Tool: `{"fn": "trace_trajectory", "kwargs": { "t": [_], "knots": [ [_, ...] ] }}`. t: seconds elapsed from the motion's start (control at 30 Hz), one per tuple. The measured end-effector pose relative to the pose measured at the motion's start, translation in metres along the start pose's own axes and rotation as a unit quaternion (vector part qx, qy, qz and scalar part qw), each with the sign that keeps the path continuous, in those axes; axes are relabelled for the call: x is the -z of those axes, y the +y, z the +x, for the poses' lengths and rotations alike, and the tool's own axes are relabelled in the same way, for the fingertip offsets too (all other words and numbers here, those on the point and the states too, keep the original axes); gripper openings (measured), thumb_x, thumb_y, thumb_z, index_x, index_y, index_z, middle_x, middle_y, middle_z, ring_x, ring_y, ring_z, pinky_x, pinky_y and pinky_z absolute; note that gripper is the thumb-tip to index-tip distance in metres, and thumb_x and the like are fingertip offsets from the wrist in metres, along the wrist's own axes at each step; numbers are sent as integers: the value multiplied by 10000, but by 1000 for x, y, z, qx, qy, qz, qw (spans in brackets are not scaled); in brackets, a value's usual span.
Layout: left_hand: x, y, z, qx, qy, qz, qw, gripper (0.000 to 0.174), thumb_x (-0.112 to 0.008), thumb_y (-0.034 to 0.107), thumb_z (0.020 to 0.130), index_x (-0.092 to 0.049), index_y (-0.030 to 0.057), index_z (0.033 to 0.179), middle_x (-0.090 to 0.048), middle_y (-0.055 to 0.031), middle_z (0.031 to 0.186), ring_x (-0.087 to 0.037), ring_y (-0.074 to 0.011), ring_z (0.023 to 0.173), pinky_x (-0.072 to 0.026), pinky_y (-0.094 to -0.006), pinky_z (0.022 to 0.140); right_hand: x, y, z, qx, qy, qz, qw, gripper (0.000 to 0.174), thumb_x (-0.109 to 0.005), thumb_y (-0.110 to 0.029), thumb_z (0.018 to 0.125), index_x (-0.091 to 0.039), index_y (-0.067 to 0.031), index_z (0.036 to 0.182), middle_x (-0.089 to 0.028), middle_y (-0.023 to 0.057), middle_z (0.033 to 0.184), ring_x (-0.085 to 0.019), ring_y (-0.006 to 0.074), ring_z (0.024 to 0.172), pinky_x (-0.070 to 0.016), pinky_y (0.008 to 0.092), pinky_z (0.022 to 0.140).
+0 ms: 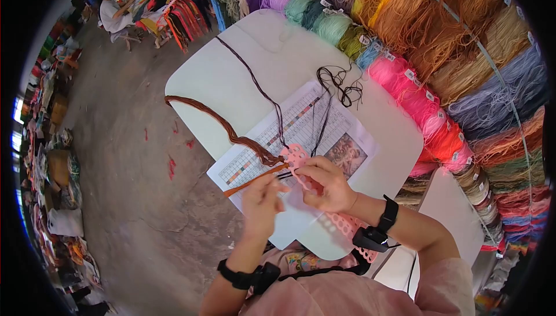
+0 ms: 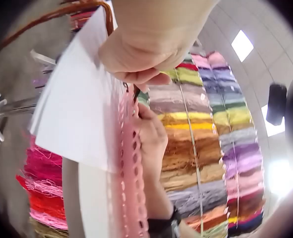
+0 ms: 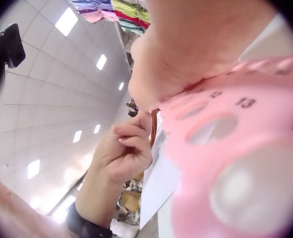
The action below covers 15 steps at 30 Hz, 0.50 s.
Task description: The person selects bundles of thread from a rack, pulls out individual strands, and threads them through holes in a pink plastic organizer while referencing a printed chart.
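A pink plastic strip with round holes and a scalloped edge carries printed numbers, seen close up in the right wrist view. My right hand grips it, thumb and fingers pinching near its edge. Brown thread, dark purple thread and orange-brown thread hang from its holes. Short black strands reach from the strip toward my left hand. That hand is close beside the strip with fingers curled, blurred in the head view; I cannot tell whether it pinches the strands.
Under the strip, a printed grid chart with a small photo lies on the white table. A loose black thread bundle lies at the back. Hanks of coloured yarn are stacked along the right. A seated person is far left.
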<state>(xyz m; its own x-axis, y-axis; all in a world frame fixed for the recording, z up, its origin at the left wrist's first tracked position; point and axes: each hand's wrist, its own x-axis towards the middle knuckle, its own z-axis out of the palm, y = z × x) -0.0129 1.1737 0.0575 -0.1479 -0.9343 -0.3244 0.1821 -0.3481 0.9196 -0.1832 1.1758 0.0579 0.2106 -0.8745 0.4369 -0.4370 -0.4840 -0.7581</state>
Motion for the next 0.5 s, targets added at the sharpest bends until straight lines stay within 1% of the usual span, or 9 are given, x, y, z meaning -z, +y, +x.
{"fn": "trace_trajectory", "kwargs": {
  "t": [0.07,0.13,0.2,0.23,0.3,0.33,0.43,0.47,0.5],
  "knots": [
    [19,11,-6,36,16,-113,993,143,-455,50,859,-529,3,972,-554,-43,724,-394,-54,437,-308,-187,394,-3,1,-2,8,2,-7,1000,378,-602,-41,547,-541,0,918,-493,127,891,-516,268,770,-447,326,651],
    [25,10,-12,52,-23,-213,975,145,-447,54,866,-518,22,988,-559,-42,762,-361,-45,433,-288,-179,400,-5,4,-2,20,-4,-5,1000,376,-597,-38,545,-536,-3,915,-487,123,884,-505,271,768,-440,336,659],
    [21,14,-15,81,-47,-308,947,160,-409,72,885,-494,32,1015,-575,-58,817,-334,-28,425,-266,-169,411,-5,4,-1,31,-3,-14,999,365,-588,-21,552,-550,4,914,-491,123,885,-509,255,759,-440,313,638],
    [22,18,-17,106,-73,-344,930,166,-396,76,889,-489,34,1020,-577,-61,824,-333,-27,421,-264,-165,408,-5,4,-1,36,-3,-21,999,359,-583,-13,555,-557,7,913,-494,123,885,-512,247,754,-440,301,627],
    [22,25,-19,158,-125,-411,889,177,-371,83,896,-478,40,1030,-580,-67,836,-332,-24,413,-259,-155,402,-6,3,0,27,-7,-22,999,339,-556,8,566,-537,-9,904,-491,124,858,-499,269,748,-425,337,649],
    [24,25,-17,170,-167,-432,870,189,-368,76,892,-469,39,1048,-583,-76,841,-335,-28,399,-267,-154,393,-6,3,-1,21,-10,-23,999,331,-543,19,571,-527,-16,899,-489,124,845,-492,279,744,-418,354,660],
    [28,24,-8,206,-291,-489,796,235,-361,54,879,-443,37,1099,-589,-103,857,-343,-42,355,-290,-150,368,-8,14,-5,18,-24,31,999,332,-514,55,588,-517,-28,909,-486,130,825,-487,290,734,-407,357,639],
    [21,25,-3,215,-283,-332,874,236,-388,67,871,-447,28,1096,-589,-105,853,-378,-54,363,-308,-156,372,-8,14,-6,-6,-14,80,997,347,-511,61,591,-509,-32,925,-484,133,821,-485,295,732,-405,358,636],
    [8,27,5,216,-267,-165,924,240,-414,80,863,-451,20,1092,-589,-107,849,-413,-65,371,-327,-162,376,-8,14,-8,-28,-4,127,991,361,-508,68,594,-500,-36,940,-481,135,818,-483,300,730,-402,359,634]
  ]
}}
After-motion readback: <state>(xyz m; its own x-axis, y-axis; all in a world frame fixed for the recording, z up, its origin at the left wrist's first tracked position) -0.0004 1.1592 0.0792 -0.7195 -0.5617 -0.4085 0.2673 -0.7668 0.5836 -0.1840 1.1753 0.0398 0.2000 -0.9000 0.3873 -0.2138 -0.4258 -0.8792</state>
